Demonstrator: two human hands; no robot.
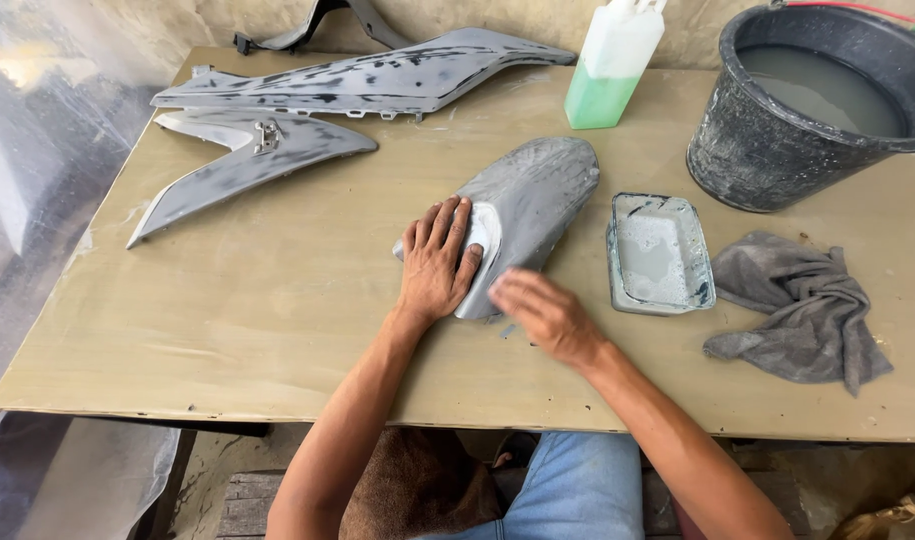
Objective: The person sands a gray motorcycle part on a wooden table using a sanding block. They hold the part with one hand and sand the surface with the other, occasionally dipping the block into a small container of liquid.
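A tan tabletop [227, 330] fills most of the frame, its surface smeared with pale dust. At the upper right stands a black bucket [767, 150], scuffed and holding cloudy grey water. Along the upper left lie two long, pointed grey body panels: the upper panel [377, 78] reaches toward the top centre, and the lower panel [247, 160] lies just beside it, tapering toward the left edge of the tabletop. Both are mottled with dark and light patches.

In the centre of the frame rests a curved grey fender-like part [537, 200], rounded end toward the top, narrow end toward the person. At the lower right lies a crumpled grey rag [802, 305], near a shallow rectangular tray [660, 255] with a milky film in it; the tray sits just beside the curved part, between it and the rag. At the top centre stands a translucent plastic bottle [607, 65] with green liquid in its lower part.

The left hand [437, 262] lies flat on the narrow end of the curved part, fingers spread, its grip released and simply pressing down. The right hand [542, 312] is at the near right edge of the same part, blurred; its fingers look curled, but whether that grip holds anything I cannot tell.
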